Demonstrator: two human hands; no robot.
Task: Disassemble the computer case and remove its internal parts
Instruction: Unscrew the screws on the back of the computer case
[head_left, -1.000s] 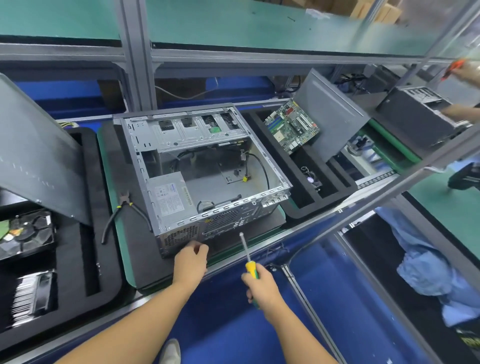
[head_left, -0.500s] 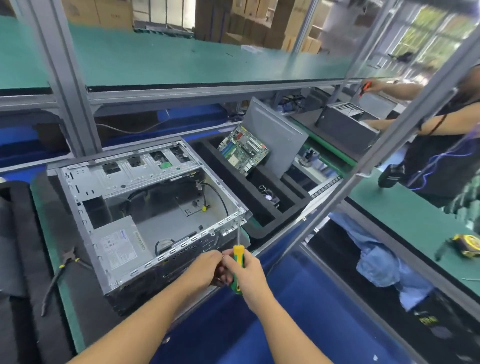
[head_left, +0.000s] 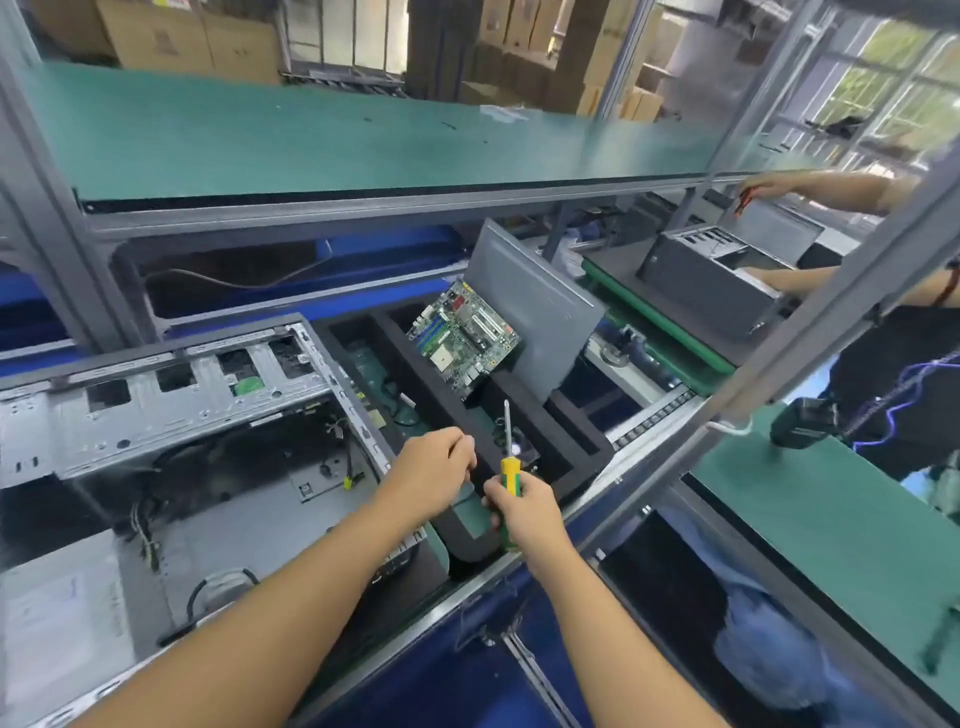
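The open grey computer case (head_left: 171, 410) lies on its side at the left, with loose cables and a power supply (head_left: 62, 618) inside. My left hand (head_left: 434, 470) hovers past the case's right edge, over the black foam tray (head_left: 566, 470), fingertips pinched together; anything between them is hidden. Just to its right, my right hand (head_left: 522, 506) grips a yellow-green screwdriver (head_left: 509, 465) with its shaft pointing up, touching nothing. A removed motherboard (head_left: 462, 340) leans in the tray against a grey side panel (head_left: 535, 312).
A green shelf (head_left: 337, 140) on grey posts hangs over the bench. A slanted grey rail (head_left: 779, 374) crosses on the right. Beyond it another person's hands (head_left: 769, 184) work on a second case (head_left: 711, 280). A green worktop (head_left: 841, 519) lies at the right.
Both hands have left the case's rear edge and moved right over the foam tray. The screwdriver tip has come off the case. The view has swung right and closer.
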